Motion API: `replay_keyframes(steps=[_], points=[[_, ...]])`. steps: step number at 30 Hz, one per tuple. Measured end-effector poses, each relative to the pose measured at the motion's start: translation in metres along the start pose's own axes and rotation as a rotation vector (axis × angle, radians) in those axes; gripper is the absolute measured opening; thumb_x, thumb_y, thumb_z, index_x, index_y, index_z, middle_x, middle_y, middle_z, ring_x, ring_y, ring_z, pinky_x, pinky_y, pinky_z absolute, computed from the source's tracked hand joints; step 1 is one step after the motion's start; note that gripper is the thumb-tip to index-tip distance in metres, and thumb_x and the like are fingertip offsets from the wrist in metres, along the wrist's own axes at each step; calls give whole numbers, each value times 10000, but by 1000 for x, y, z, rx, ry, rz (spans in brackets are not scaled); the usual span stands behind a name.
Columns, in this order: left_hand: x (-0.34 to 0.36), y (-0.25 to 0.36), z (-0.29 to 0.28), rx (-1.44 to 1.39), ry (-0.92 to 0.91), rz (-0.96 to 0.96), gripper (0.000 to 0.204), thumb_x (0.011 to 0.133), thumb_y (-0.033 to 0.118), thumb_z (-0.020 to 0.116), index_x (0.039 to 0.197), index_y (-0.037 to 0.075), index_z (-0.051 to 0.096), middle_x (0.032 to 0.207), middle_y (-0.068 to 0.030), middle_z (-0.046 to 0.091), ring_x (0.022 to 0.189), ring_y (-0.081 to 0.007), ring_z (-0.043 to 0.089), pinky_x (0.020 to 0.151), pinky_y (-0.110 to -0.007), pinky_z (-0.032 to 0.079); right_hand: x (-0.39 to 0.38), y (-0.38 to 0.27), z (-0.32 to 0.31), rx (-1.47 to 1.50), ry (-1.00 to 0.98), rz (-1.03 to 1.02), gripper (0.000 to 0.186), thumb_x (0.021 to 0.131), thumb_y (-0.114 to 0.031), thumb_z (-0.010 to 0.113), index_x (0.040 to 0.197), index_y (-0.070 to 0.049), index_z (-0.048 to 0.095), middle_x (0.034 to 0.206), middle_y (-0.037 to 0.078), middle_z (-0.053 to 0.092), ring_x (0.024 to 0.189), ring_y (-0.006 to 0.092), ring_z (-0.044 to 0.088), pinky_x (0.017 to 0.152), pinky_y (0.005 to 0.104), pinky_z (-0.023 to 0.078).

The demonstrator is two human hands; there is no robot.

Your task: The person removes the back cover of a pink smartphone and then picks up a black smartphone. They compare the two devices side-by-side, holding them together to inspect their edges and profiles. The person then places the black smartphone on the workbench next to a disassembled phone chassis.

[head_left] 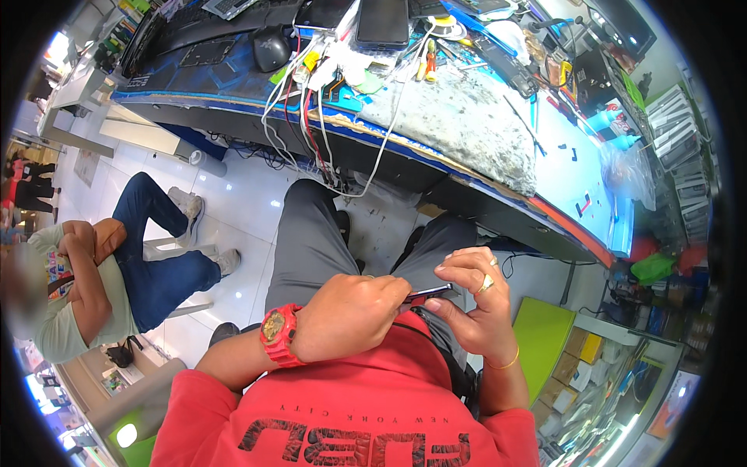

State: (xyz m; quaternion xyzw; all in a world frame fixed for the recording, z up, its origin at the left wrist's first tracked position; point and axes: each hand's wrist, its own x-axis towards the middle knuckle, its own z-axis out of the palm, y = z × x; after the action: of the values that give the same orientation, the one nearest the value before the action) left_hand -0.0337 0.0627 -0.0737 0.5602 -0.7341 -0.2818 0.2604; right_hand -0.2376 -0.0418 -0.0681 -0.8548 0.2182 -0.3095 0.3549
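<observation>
In front of my red shirt and over my lap, my left hand, with a red watch on the wrist, is closed on a thin dark phone held nearly edge-on. My right hand, with rings and a bangle, curves round the phone's right end, its thumb against the edge and its fingers bent above. The phone's screen is too foreshortened to make out.
A cluttered workbench ahead holds cables, a mouse, phones, tools and a blue mat. A seated person is at left, arms folded. A glass display counter stands at lower right.
</observation>
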Motion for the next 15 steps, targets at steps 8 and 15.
replay_keyframes(steps=[8, 15], points=[[1, 1, -2, 31, -42, 30, 101, 833, 47, 633, 925, 16, 605, 781, -108, 653, 678, -299, 673, 572, -402, 531, 3, 3, 1, 148, -71, 26, 291, 698, -86, 863, 913, -52, 670, 899, 73, 679, 885, 276, 621, 783, 391, 477], [1, 1, -3, 53, -63, 42, 89, 833, 48, 629, 913, 24, 597, 796, -111, 653, 682, -292, 677, 572, -403, 530, 1, 6, -1, 181, -116, 38, 281, 696, -84, 871, 885, -54, 665, 877, 62, 678, 874, 266, 616, 788, 379, 481]])
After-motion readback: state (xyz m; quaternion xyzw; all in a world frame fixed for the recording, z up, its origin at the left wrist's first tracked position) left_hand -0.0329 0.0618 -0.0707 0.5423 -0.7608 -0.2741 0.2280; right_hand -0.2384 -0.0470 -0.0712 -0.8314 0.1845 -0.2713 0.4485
